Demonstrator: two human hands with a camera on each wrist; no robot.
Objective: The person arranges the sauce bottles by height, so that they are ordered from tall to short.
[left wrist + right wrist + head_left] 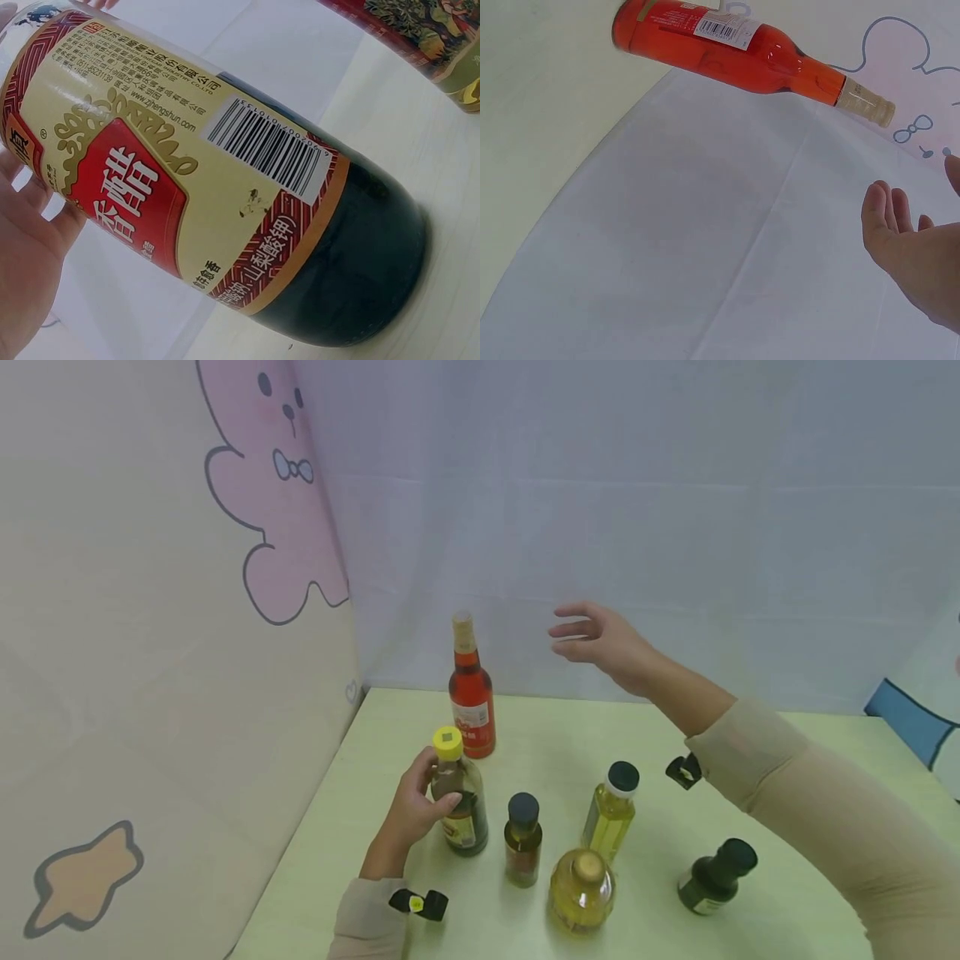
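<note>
1. As far as the views show, the tabletop, pale and plain, carries work judged to be partway: one capped bottle of six is taken in hand, five are ungripped, and letting go of the held one is left to do.
2. Red bottle, tall, beige-capped: rearmost of the lot, upright. The right grip is raised to its right and well apart, fingers loosely bent, holding nothing.
3. Yellow-capped bottle, dark contents, cream-and-red label: upright, just in front of the red bottle. It lies inside the left grip, which is curled round its upper body below the cap, thumb on the near side, fingers behind. Whether its base touches the tabletop cannot be told.
4. Pale-yellow bottle, angular, black cap over a white collar: right of the held bottle, apart from both grips.
5. Round bottle, gold-capped: in front of item 4, overlapping it in the head view; contact cannot be told.
6. Brown bottle, slim, black-capped: near the held bottle, on its right.
7. Dark bottle, squat, black-capped: far right, apart from the rest.
</note>
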